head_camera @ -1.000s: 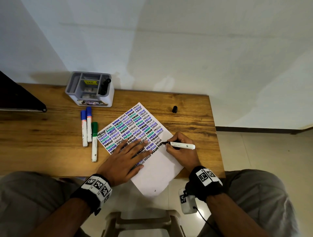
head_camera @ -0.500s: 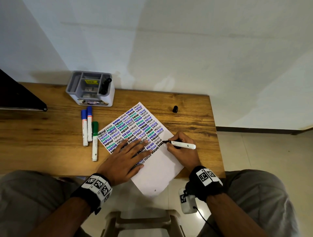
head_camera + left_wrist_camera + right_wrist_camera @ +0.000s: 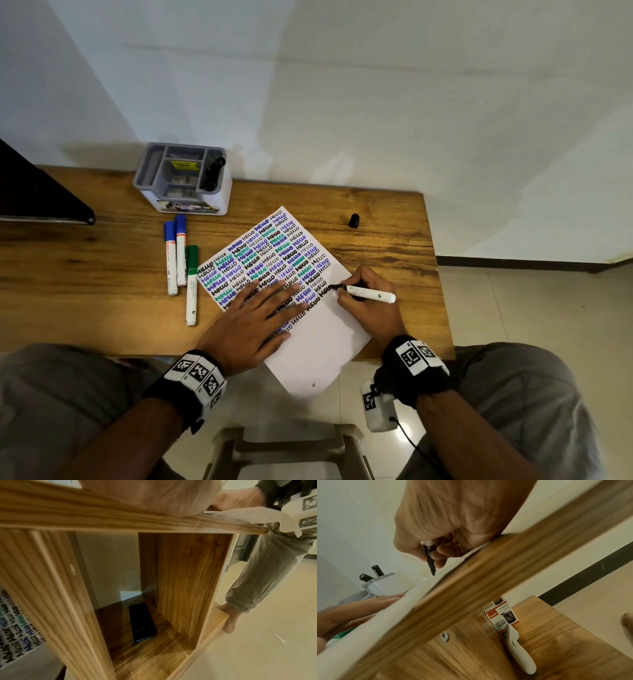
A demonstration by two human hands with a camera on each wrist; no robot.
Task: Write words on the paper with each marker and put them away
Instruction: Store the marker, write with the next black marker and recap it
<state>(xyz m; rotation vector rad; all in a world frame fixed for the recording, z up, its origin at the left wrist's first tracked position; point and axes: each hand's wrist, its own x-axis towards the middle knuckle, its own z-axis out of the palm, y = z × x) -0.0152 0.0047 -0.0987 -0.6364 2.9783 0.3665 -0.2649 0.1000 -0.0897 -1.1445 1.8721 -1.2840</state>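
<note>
Head view: high above the surface (image 3: 102, 281), facing down and forward, taking in paper (image 3: 318, 346), both hands and the wall behind.

Left wrist view: below the front edge of the surface (image 3: 137, 520), very close, facing under it toward a shelf.

Right wrist view: level with that edge, tilted, close behind the fingers (image 3: 440, 550) on the black marker (image 3: 430, 561).

Shared by all: surface edge and paper.

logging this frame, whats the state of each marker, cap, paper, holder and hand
black marker: uncapped, tip on paper
black cap: off, lying on desk
paper: mostly filled
blue markers: capped, lying flat
green marker: capped, lying flat
holder: holds two markers
left hand: flat on paper
right hand: grips black marker
</note>
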